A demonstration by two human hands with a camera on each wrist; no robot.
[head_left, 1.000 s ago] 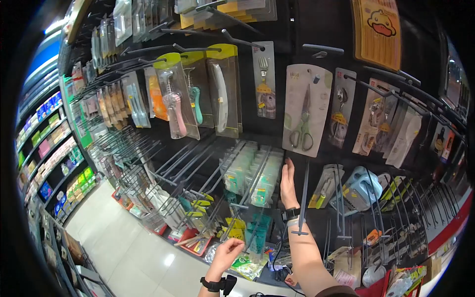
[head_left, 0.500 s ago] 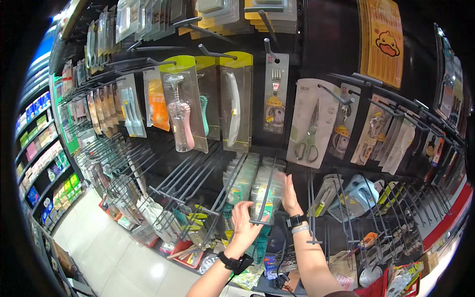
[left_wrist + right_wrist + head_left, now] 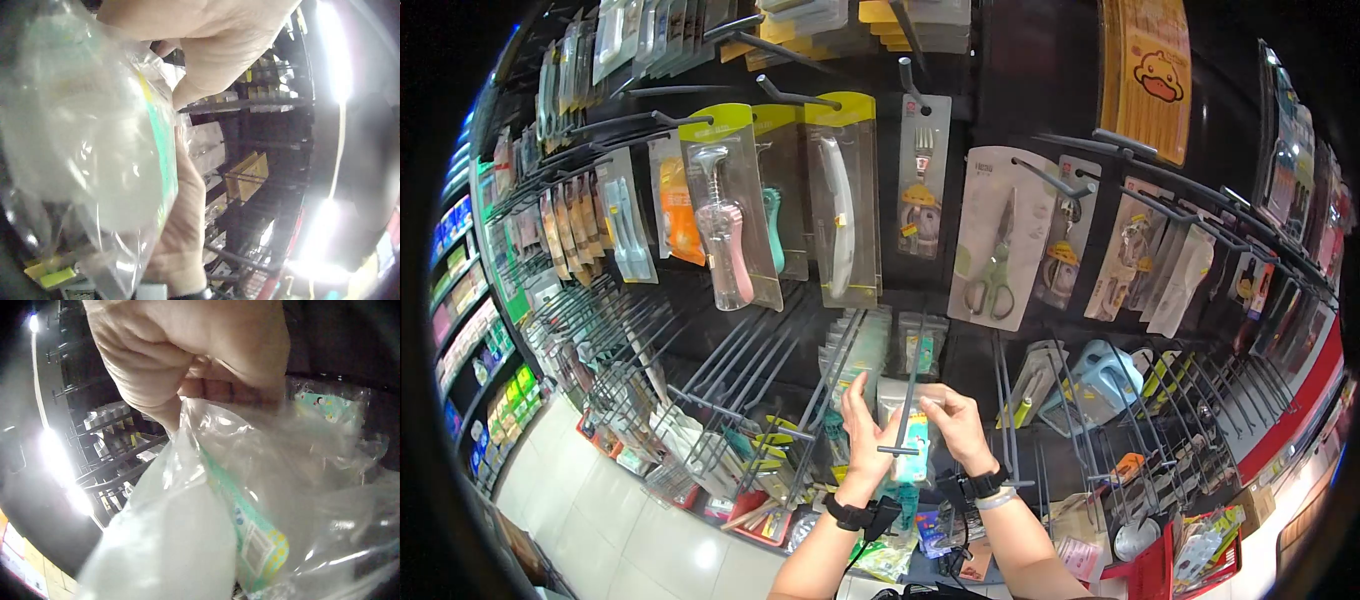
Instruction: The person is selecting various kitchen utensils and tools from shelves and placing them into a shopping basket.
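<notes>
Clear plastic packets with teal labels (image 3: 915, 442) hang bunched toward the front end of a long metal hook (image 3: 908, 390). My right hand (image 3: 960, 432) pinches their clear upper plastic between thumb and fingers; the right wrist view shows that plastic (image 3: 187, 519) gathered under the hand (image 3: 187, 356). At the packets' left side is my left hand (image 3: 867, 440), its fingers fairly straight and pointing up. Close by it in the left wrist view, the packet plastic (image 3: 94, 150) fills the left part. Farther back on the hook hangs another teal-labelled packet (image 3: 922, 345).
A second row of similar packets (image 3: 855, 345) hangs just left. Bare metal hooks (image 3: 745, 365) jut out on that side. Above are carded scissors (image 3: 1000, 250) and a carded fork (image 3: 923, 170). A blue packaged item (image 3: 1105, 375) hangs right; a red basket (image 3: 1165, 570) stands low right.
My left hand has risen from below to the packets' left side. My right hand has gone from beside the row to pinching the packets, which have come forward along the hook.
</notes>
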